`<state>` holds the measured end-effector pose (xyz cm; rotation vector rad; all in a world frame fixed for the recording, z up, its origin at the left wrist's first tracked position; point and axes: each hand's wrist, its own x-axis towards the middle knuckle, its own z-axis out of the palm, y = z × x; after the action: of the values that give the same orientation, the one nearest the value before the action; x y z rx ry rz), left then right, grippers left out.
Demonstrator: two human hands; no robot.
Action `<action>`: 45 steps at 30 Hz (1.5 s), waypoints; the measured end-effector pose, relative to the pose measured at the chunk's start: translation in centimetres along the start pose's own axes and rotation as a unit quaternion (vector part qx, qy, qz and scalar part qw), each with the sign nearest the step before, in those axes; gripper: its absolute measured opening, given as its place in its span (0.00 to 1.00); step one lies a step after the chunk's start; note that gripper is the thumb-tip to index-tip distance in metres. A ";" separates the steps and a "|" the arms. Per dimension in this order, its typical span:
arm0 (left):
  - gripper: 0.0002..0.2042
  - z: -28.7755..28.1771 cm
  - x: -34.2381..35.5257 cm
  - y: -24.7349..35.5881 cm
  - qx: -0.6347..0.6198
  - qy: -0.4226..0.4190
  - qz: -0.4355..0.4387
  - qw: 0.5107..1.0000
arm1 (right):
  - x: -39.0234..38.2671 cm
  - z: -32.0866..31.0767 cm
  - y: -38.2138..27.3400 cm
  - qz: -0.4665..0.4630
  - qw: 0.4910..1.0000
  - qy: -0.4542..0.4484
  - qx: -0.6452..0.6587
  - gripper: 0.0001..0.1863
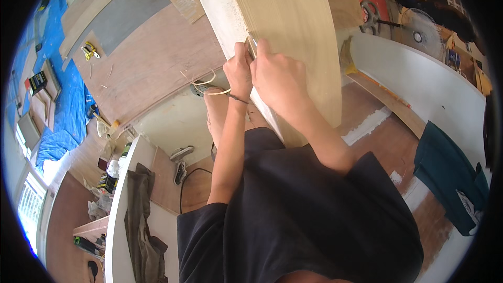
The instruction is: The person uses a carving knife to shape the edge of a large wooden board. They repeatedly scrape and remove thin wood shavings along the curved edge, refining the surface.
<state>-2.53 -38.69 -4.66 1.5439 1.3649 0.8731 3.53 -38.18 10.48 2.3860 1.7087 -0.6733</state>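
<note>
Both my hands work close together at the long edge of a pale wooden panel (pixel 293 26). My right hand (pixel 281 76) is closed, its fingers round a small thin blade-like piece (pixel 252 45) that is mostly hidden by them. Beside it, my left hand (pixel 239 76) is closed in a pinch against the same edge; what it grips is covered by the fingers. A narrow pale strip (pixel 212 93) curls out beside my left wrist, which wears a dark band. Along the panel's left side runs a whitish face (pixel 212 0).
Yellow-handled pliers (pixel 90 50) lie on a brown board (pixel 152 47) at left. A white curved panel (pixel 419 63) and a fan (pixel 419 35) stand at right. Dark green cloth (pixel 445 178) hangs lower right; brown cloth (pixel 139 225) drapes over a white panel lower left. Shoes (pixel 181 172) rest nearby.
</note>
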 end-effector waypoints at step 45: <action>0.07 1.2 -2.2 -4.1 0.061 -0.007 0.074 0.995 | -1.0 0.9 0.9 -0.038 0.998 0.037 0.033 0.10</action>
<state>-3.29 -41.01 -8.84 1.7598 1.3265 0.8802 3.88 -39.69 10.00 2.4286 1.8425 -0.6704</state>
